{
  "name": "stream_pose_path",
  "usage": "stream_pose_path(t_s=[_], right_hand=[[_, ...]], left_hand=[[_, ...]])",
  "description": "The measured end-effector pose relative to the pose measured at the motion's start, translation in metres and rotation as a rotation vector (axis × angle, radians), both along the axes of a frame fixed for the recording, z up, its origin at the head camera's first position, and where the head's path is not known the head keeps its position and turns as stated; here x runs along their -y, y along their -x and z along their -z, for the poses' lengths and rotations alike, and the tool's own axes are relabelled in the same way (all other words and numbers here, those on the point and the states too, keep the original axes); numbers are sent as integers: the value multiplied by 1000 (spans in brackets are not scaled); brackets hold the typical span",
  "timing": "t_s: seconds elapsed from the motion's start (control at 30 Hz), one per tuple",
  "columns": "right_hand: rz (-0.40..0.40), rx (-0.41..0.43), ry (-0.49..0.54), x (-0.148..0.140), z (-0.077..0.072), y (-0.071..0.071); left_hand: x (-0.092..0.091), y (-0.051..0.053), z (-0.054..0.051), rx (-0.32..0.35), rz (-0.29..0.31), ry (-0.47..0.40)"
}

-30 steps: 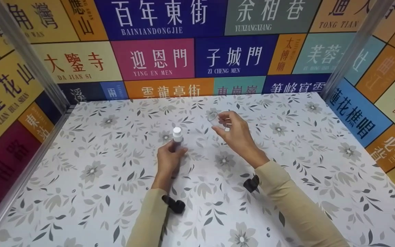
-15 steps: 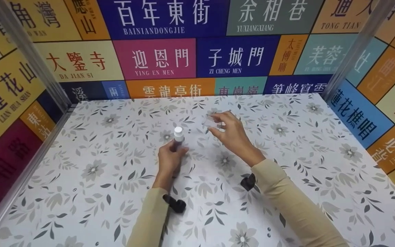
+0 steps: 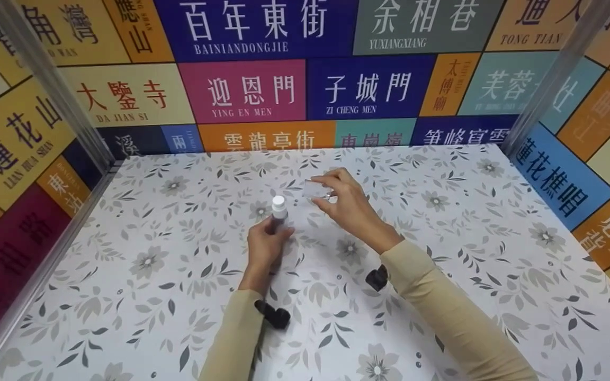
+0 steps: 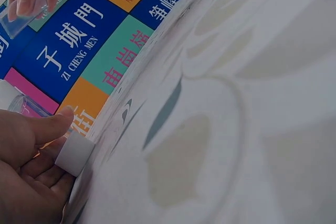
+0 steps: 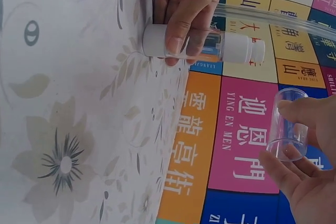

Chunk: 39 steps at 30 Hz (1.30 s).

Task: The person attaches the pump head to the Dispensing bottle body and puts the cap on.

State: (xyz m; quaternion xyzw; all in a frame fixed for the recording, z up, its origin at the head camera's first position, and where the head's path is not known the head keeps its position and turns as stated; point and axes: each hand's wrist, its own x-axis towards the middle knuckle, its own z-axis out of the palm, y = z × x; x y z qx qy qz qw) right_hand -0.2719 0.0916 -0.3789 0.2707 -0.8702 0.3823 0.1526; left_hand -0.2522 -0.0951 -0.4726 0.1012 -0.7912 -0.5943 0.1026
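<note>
My left hand point(image 3: 263, 244) grips a small clear pump bottle point(image 3: 279, 205) with a white top, upright on the table. In the right wrist view the bottle's white pump head point(image 5: 242, 49) is uncovered, and its white base point(image 5: 154, 40) touches the tabletop. Thumb and fingers wrap the clear body. Up and to the right of the bottle, my right hand point(image 3: 351, 210) pinches a clear cylindrical cap point(image 3: 312, 189) between thumb and fingers. The cap point(image 5: 286, 124) is held in the air, apart from the bottle. In the left wrist view, fingers partly cover the cap point(image 4: 20, 18).
The table point(image 3: 188, 317) has a white cloth with grey flowers and leaves. Panels with coloured place-name signs point(image 3: 241, 90) rise at its back and both sides. Clear corner posts point(image 3: 554, 74) stand at the back corners. Black wrist cameras point(image 3: 273, 315) sit at both cuffs.
My right hand has moved left, closer to the bottle, turning the cap so that it now lies more sideways. The left hand keeps its hold on the bottle in place.
</note>
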Motion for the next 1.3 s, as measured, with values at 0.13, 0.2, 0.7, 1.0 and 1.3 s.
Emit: stream_pose_path(t_s=[0.13, 0.2, 0.7, 1.0, 1.3], right_hand=[[-25, -8, 0, 4, -1, -1], [-27, -1, -4, 6, -1, -1], [-47, -17, -4, 24, -9, 1], [-106, -141, -84, 30, -10, 2], [-61, -144, -142, 41, -14, -3]], left_hand=[[-1, 0, 0, 27, 3, 6], [-1, -1, -1, 42, 3, 8], [1, 0, -1, 26, 6, 11], [1, 1, 1, -54, 11, 5], [2, 0, 2, -65, 8, 8]])
